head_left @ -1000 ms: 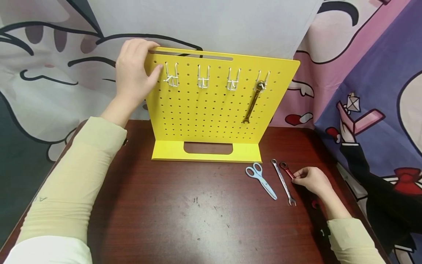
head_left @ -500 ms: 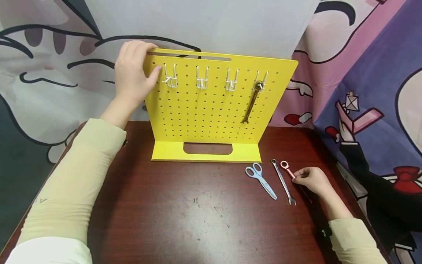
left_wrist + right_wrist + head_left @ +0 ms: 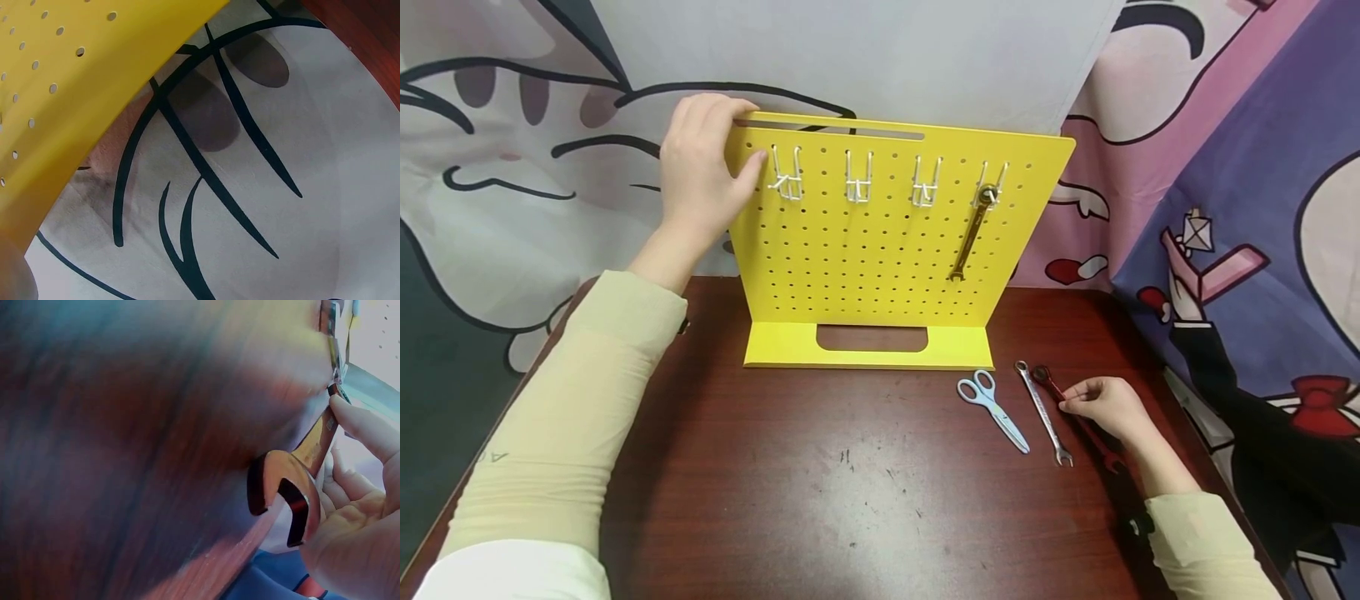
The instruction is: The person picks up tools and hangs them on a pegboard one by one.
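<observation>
My left hand (image 3: 700, 167) grips the upper left corner of a yellow pegboard (image 3: 865, 292), its thumb across the front face. Near the table's right side, my right hand (image 3: 1105, 407) pinches a red combination wrench (image 3: 1051, 386) by its shaft between thumb and fingers. The wrench's ring end points toward the pegboard; its open-end head (image 3: 287, 481) shows below the palm in the right wrist view. Just left of it lies a silver combination wrench (image 3: 1043, 414), and further left are light blue scissors (image 3: 996, 414). A dark brassy wrench (image 3: 972, 237) hangs by its ring from the rightmost hook.
Three more white hooks, among them the leftmost hook (image 3: 788, 177), sit along the board's upper part with nothing hung on them. The pegboard's base stands on a dark reddish-brown table (image 3: 820, 483). Printed cloth (image 3: 1247, 167) hangs behind and at the right.
The red wrench has turned slightly in my right hand: its ring end went from bright to dark, and its open-end head now shows more below the hand. My left hand stays on the board.
</observation>
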`<state>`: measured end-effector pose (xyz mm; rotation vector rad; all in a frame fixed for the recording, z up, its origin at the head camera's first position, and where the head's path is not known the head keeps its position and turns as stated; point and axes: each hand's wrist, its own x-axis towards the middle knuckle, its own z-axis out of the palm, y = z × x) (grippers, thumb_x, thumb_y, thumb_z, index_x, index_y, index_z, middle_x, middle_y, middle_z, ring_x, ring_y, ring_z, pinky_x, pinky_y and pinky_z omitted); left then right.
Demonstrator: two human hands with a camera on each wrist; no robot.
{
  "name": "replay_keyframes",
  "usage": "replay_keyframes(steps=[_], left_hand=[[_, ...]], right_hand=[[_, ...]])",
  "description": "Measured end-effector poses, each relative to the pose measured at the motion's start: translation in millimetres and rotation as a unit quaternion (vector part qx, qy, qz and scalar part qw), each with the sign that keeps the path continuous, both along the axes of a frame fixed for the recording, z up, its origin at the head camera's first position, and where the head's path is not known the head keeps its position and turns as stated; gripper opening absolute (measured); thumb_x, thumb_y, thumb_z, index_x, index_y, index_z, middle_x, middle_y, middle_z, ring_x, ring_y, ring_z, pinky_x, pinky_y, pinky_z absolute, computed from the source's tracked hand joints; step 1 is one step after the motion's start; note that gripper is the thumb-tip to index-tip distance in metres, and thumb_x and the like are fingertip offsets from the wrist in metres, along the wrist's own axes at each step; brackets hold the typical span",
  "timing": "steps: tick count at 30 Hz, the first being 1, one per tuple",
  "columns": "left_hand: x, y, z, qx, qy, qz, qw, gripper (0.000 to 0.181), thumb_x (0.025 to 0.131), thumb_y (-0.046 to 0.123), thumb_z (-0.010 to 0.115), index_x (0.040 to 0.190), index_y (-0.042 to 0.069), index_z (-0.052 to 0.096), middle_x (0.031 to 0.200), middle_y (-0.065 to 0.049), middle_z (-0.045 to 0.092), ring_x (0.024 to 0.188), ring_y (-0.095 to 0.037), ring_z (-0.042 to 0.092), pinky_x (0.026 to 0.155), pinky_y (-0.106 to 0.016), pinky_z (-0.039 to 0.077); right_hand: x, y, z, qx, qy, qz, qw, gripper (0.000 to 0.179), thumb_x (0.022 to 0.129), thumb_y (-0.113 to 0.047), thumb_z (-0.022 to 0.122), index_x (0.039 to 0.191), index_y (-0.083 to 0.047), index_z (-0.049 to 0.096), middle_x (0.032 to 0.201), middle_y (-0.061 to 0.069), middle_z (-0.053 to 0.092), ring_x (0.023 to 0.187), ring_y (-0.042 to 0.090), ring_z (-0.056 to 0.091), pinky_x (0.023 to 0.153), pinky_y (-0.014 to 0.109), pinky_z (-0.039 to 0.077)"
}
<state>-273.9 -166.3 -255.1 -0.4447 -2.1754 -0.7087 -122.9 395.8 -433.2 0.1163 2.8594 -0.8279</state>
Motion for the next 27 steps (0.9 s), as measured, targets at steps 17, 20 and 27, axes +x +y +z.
replay_keyframes(steps=[17, 20, 27], left_hand=[[0.5, -0.9, 0.3, 0.001, 0.0, 0.004, 1.0, 0.037, 0.098, 0.014, 0.072, 0.134, 0.005, 0.067, 0.131, -0.016, 0.069, 0.132, -0.033, 0.056, 0.119, -0.042, 0.042], [0.3, -0.9, 0.0, 0.003, 0.0, 0.003, 1.0, 0.037, 0.098, 0.014, 0.072, 0.134, 0.005, 0.067, 0.131, -0.016, 0.069, 0.133, -0.033, 0.056, 0.119, -0.042, 0.042], [0.2, -0.1, -1.0, 0.002, -0.002, 0.003, 1.0, 0.037, 0.099, 0.014, 0.071, 0.134, 0.005, 0.066, 0.131, -0.016, 0.069, 0.133, -0.033, 0.055, 0.119, -0.042, 0.042]], right_hand=[[-9.2, -30.6, 15.1, -0.069, 0.068, -0.046, 0.9942, 0.029, 0.09, -0.016, 0.084, 0.105, 0.008, 0.078, 0.082, 0.008, 0.08, 0.064, -0.005, 0.059, 0.058, 0.018, 0.052], [-11.5, -40.3, 18.1, -0.087, 0.077, -0.057, 0.9916, 0.029, 0.09, -0.016, 0.084, 0.107, 0.008, 0.078, 0.083, 0.006, 0.079, 0.066, -0.004, 0.059, 0.058, 0.018, 0.052], [-15.4, -64.9, 25.4, -0.097, 0.089, -0.039, 0.9905, 0.028, 0.091, -0.015, 0.083, 0.107, 0.007, 0.078, 0.084, 0.009, 0.079, 0.067, -0.004, 0.06, 0.059, 0.018, 0.05]])
